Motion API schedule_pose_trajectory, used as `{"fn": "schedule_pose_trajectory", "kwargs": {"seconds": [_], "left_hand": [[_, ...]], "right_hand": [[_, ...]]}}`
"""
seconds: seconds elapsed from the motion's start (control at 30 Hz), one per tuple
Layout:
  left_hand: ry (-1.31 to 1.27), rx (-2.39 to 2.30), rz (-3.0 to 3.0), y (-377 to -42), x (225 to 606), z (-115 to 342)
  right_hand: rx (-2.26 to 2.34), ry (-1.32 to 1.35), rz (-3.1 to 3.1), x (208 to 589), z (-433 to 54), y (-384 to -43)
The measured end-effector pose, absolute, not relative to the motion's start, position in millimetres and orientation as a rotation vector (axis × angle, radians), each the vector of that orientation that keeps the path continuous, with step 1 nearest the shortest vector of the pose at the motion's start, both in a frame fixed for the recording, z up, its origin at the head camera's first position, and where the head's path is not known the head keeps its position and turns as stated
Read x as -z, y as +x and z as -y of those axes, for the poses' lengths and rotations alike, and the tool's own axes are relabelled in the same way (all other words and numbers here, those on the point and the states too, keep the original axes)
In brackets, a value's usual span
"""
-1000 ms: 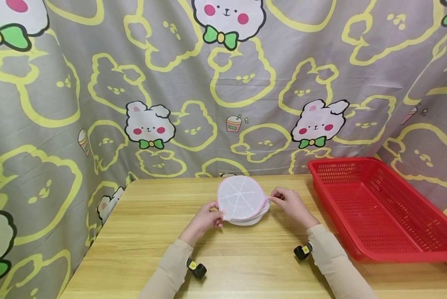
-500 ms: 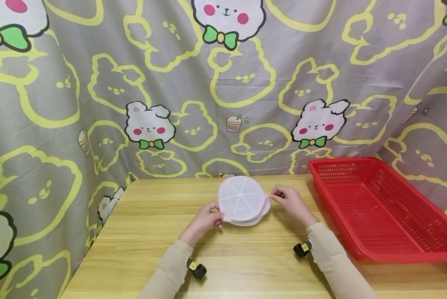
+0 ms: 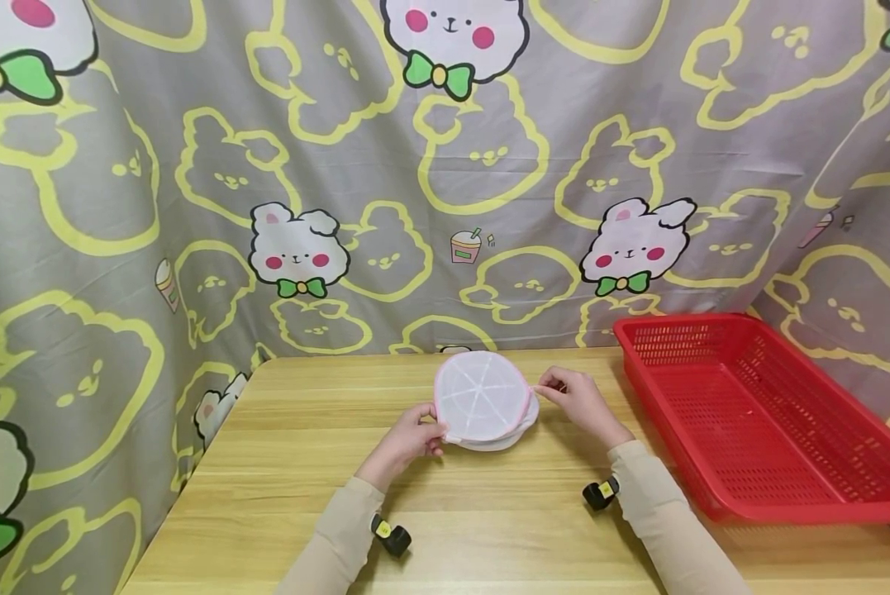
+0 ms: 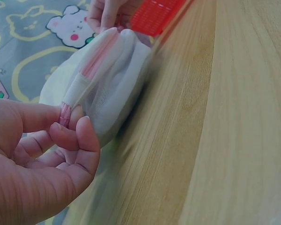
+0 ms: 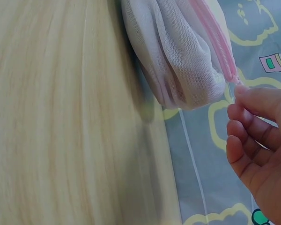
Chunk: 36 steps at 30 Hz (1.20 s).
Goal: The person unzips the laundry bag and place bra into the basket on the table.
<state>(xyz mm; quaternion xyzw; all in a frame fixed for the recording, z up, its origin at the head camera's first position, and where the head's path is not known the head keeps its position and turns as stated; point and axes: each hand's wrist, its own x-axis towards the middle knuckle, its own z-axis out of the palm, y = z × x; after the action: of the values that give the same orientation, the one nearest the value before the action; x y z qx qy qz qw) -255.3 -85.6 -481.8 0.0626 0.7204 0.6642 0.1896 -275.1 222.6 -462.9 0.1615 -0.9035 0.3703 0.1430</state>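
A round white mesh laundry bag [image 3: 482, 395] with pink trim and spoke-like seams is held up over the table, its top tilted toward the head camera. On its near left edge, my left hand [image 3: 413, 434] pinches the pink end of the zipper [image 4: 64, 114] between thumb and finger. Across from it, my right hand [image 3: 580, 403] pinches the other zipper end, a small pink tip at the bag's right edge. The right wrist view shows the pink zipper [image 5: 215, 37] running along the rim, with soft mesh folds hanging below it.
A red perforated plastic basket [image 3: 701, 450] stands at the right of the wooden table [image 3: 489, 529]. Behind the table and along both sides hangs a grey curtain [image 3: 392, 165] with rabbit and bear prints. Both wrists carry small black cameras.
Both hands keep their grip at the same edges of the bag. The bag has shifted only very slightly to the right.
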Motion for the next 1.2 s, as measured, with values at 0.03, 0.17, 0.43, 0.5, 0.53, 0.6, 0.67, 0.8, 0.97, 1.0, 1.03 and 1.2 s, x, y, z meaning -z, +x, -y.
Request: {"fn": "schedule_pose_trajectory", "kwargs": {"seconds": [0.03, 0.17, 0.43, 0.5, 0.53, 0.6, 0.67, 0.8, 0.97, 1.0, 1.03, 1.2], "left_hand": [[0.175, -1.866, -2.024, -255.3, 482.1, 85.6], [0.173, -1.862, -2.016, -256.2, 483.9, 85.7], [0.187, -1.857, -1.999, -257.1, 485.6, 87.2], [0.193, -1.855, -1.995, -256.8, 485.4, 87.1], [0.192, -1.857, -1.992, -256.7, 485.3, 87.1], [0.196, -1.862, -1.989, -256.4, 485.5, 86.8], [0.189, -1.871, -1.988, -256.0, 485.5, 86.4], [0.154, -1.9, -1.999, -256.2, 485.1, 85.0], [0.105, -1.914, -2.024, -254.1, 480.2, 83.4], [0.096, -1.917, -2.021, -254.3, 479.8, 83.3], [0.089, -1.92, -2.016, -254.5, 479.4, 83.2], [0.055, -1.943, -1.978, -257.3, 481.2, 83.7]], "right_hand": [[-1.069, 0.464, 2.607, 462.9, -222.4, -275.0], [-1.078, 0.455, 2.612, 462.9, -222.2, -275.0], [-1.084, 0.436, 2.619, 462.5, -221.6, -275.9], [-1.082, 0.43, 2.619, 462.7, -221.5, -276.0], [-1.079, 0.427, 2.617, 463.0, -221.6, -276.2], [-1.073, 0.418, 2.617, 463.6, -221.7, -276.2], [-1.065, 0.415, 2.619, 464.3, -222.2, -276.0], [-1.055, 0.412, 2.622, 465.2, -222.7, -275.1], [-1.039, 0.426, 2.629, 467.0, -224.4, -273.2], [-1.036, 0.434, 2.629, 467.6, -224.9, -272.8], [-1.032, 0.44, 2.629, 468.2, -225.4, -272.3], [-1.032, 0.484, 2.611, 470.6, -227.4, -269.7]]}}
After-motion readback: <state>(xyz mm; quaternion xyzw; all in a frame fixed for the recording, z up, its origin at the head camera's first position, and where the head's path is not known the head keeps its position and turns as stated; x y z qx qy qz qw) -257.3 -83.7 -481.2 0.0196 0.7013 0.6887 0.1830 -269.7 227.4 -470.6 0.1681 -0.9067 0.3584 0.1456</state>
